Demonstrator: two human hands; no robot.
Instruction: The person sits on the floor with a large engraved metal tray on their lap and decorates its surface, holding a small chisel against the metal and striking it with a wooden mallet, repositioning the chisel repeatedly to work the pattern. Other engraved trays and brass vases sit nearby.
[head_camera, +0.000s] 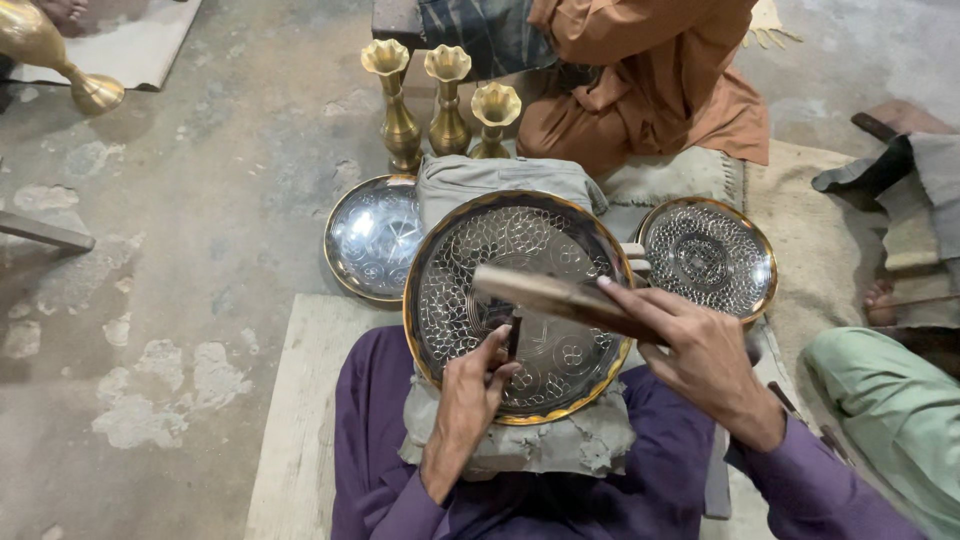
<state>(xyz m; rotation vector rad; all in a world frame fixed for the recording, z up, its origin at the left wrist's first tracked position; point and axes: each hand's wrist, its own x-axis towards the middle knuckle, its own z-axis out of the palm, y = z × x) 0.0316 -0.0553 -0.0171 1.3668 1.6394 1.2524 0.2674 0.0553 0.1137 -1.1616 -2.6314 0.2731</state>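
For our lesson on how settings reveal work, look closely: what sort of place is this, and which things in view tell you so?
Probably a floor-level metal engraving workshop. A round engraved metal plate with a brass rim rests on a grey padded block, three fluted brass vases stand on the worn concrete floor, and more patterned plates lie nearby.

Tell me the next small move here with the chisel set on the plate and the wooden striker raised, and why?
Probably bring the wooden striker in the right hand down onto the chisel. The left hand holds it upright against the engraved plate, and the striker hangs just above it, so a tap looks due.
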